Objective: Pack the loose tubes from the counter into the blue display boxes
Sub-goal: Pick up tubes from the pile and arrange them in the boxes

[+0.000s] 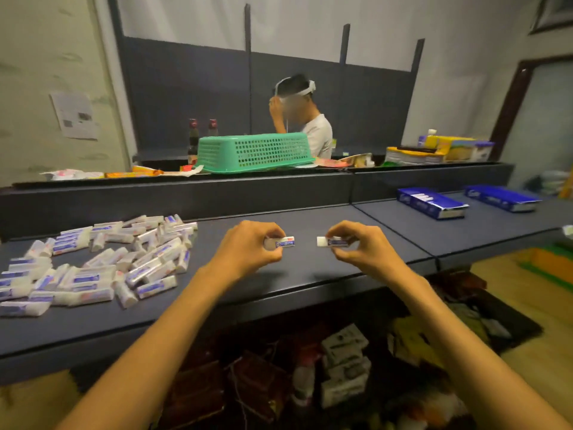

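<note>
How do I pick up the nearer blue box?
Grip the nearer blue box across its two long walls, near the middle, coming from above. It lies flat, open side up, long and narrow, with some tubes at one end, so keep it level.

Person, own body: two bare forearms; left hand (248,246) and right hand (362,245) ungloved; no sleeves, rings or watch visible.

Left hand (251,243), right hand (362,243) pinching
</note>
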Available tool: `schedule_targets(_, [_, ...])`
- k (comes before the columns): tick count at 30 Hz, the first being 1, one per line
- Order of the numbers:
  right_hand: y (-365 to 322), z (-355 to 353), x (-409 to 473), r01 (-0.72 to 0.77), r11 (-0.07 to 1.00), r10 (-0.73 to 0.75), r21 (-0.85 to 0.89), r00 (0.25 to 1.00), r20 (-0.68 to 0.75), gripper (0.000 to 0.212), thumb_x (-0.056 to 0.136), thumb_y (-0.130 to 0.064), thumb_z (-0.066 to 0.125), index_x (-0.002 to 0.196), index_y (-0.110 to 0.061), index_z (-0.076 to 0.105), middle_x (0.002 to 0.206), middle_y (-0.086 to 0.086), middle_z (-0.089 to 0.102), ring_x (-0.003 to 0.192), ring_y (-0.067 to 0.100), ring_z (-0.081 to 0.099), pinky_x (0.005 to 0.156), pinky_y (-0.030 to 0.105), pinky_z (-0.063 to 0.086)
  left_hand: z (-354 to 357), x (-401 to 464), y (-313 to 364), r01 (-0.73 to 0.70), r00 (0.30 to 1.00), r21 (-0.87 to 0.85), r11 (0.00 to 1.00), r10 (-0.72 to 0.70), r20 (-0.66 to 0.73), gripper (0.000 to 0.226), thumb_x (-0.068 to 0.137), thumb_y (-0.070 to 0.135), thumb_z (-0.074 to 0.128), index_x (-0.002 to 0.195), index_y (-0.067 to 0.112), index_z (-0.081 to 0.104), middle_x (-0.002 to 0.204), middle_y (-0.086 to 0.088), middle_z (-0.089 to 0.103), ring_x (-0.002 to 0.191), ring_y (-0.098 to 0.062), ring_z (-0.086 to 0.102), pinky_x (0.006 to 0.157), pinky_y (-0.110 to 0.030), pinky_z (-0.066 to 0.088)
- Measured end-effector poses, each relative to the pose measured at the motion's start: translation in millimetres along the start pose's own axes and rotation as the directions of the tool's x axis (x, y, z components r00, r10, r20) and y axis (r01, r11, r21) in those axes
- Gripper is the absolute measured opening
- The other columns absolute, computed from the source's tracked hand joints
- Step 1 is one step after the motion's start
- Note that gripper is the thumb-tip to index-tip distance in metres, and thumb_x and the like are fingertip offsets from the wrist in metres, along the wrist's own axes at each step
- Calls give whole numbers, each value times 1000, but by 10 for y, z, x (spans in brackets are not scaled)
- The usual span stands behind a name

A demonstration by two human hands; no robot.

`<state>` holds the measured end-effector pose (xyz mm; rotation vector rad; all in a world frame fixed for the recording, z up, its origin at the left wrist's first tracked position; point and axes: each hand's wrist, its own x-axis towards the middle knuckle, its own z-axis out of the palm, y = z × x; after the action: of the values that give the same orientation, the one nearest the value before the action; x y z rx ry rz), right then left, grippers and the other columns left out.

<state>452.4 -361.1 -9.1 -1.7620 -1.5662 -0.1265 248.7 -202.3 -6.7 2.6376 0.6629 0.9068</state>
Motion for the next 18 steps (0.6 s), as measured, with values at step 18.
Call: schedule_targets(18, [2095,-1974,-916,-244,968,240,-58,968,-68,25,83,-11,73,105,-21,64,106,-1,67,94,9,64,77,10,48,1876,1242,2191,-199,972,-93,976,208,111,23,80,27,73,103,24,72,92,5,73,77,-12,63,72,-33,56])
